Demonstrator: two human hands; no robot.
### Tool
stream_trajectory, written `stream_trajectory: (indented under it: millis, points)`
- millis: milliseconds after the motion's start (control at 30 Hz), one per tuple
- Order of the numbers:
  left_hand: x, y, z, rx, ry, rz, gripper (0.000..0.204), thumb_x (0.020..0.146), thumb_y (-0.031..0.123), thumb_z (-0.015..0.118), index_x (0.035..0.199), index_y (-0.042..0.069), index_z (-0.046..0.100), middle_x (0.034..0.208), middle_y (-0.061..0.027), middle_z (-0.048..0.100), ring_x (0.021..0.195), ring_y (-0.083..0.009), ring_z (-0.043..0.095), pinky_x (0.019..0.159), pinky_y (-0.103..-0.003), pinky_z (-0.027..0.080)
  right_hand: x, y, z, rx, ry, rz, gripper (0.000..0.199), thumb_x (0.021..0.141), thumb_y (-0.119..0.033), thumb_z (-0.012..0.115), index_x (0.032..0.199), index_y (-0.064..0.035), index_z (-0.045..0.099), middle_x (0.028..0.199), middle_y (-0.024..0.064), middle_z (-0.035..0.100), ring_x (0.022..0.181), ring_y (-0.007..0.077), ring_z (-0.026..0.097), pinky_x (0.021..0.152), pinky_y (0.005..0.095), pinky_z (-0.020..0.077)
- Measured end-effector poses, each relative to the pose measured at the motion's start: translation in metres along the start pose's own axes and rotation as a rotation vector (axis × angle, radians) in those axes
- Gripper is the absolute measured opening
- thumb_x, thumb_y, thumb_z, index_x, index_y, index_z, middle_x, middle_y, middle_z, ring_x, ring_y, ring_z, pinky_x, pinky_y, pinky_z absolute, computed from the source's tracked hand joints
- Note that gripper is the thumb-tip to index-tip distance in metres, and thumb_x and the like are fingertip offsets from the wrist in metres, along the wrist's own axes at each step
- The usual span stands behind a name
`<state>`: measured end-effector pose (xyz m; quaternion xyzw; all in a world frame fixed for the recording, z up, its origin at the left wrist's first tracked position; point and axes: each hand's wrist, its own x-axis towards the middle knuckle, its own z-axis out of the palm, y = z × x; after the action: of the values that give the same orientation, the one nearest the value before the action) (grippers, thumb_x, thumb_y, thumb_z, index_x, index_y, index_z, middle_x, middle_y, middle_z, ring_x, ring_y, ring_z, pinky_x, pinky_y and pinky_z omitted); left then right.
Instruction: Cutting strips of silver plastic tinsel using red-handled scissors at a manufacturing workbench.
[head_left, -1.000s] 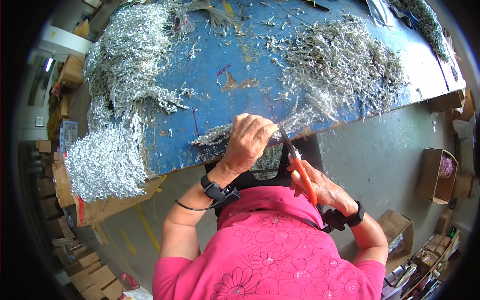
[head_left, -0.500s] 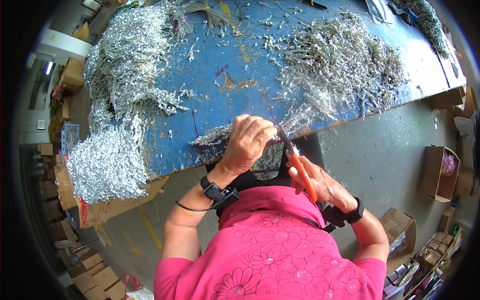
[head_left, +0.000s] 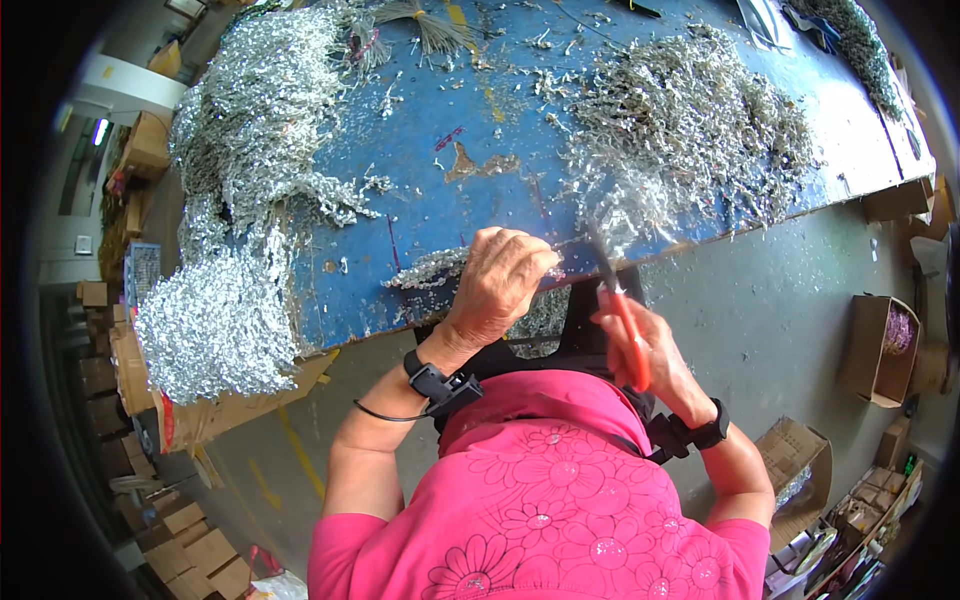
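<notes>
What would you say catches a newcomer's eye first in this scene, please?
Probably the blue worktable, heaped with glittering silver tinsel at its left end. At its near edge the left hand holds a silver sprig, and the right hand works orange-handled scissors beside it.

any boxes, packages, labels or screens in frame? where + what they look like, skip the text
Open brown cardboard box: floor at right, holds something pinkish.
Brown cardboard box: floor at lower right, by the right arm, flaps open.
Stacked brown cartons: lower left floor, closed.
Flat cardboard sheet: under the silver pile at the table's left corner.
Blue-grey printed panel: far left; too small to tell more.
No screens visible.
</notes>
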<state>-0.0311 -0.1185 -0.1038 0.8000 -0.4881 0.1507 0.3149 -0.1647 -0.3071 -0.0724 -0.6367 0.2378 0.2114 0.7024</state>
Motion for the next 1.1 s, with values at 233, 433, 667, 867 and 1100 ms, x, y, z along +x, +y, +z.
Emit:
stream_trajectory:
  millis: [233, 433, 667, 867, 1100]
  points:
    - [0.003, -0.007, 0.000, -0.143, -0.034, -0.088, 0.037, 0.067, -0.008, 0.069, 0.099, 0.008, 0.060, 0.095, -0.0069, 0.060, 0.091, -0.0263, 0.059, 0.080, -0.038, 0.044, -0.007, 0.013, -0.014, -0.066, -0.235, -0.032, 0.047, 0.099, -0.042, 0.053, 0.121, -0.0012, 0.049, 0.078, 0.0065, 0.058, 0.066, 0.0137, 0.058, 0.061, 0.0293, 0.0481]
    - [0.009, -0.004, -0.002, -0.145, -0.069, -0.176, 0.044, 0.067, -0.008, 0.070, 0.106, 0.008, 0.057, 0.093, -0.0085, 0.058, 0.089, -0.0281, 0.059, 0.080, -0.038, 0.046, 0.000, 0.027, -0.010, -0.165, -0.252, -0.102, 0.049, 0.097, -0.042, 0.055, 0.124, -0.0028, 0.042, 0.085, 0.0092, 0.058, 0.072, 0.0170, 0.059, 0.068, 0.0343, 0.0486]
    - [-0.004, -0.005, -0.007, -0.744, -0.042, -0.670, 0.037, 0.085, -0.004, 0.062, 0.120, 0.008, 0.054, 0.104, -0.0022, 0.058, 0.097, -0.0131, 0.058, 0.087, -0.028, 0.048, -0.001, 0.013, -0.006, -0.225, -0.297, -0.134, 0.057, 0.094, -0.044, 0.061, 0.127, -0.0035, 0.039, 0.106, 0.0152, 0.059, 0.097, 0.0236, 0.059, 0.087, 0.0367, 0.0457]
    - [0.002, -0.001, -0.009, -0.775, -0.078, -0.667, 0.038, 0.083, -0.004, 0.062, 0.119, 0.007, 0.054, 0.108, -0.0025, 0.058, 0.101, -0.0121, 0.056, 0.088, -0.028, 0.048, 0.009, 0.018, -0.002, -0.276, -0.267, -0.204, 0.056, 0.094, -0.044, 0.060, 0.126, -0.0032, 0.039, 0.110, 0.0196, 0.060, 0.098, 0.0288, 0.060, 0.088, 0.0387, 0.0452]
    - [0.002, 0.002, -0.007, -0.799, -0.094, -0.690, 0.038, 0.083, -0.004, 0.063, 0.118, 0.007, 0.054, 0.107, -0.0025, 0.059, 0.099, -0.0122, 0.058, 0.087, -0.027, 0.048, 0.016, 0.014, 0.001, -0.232, -0.235, -0.115, 0.046, 0.095, -0.042, 0.059, 0.113, -0.0027, 0.047, 0.086, 0.0155, 0.064, 0.078, 0.0265, 0.064, 0.073, 0.0394, 0.0482]
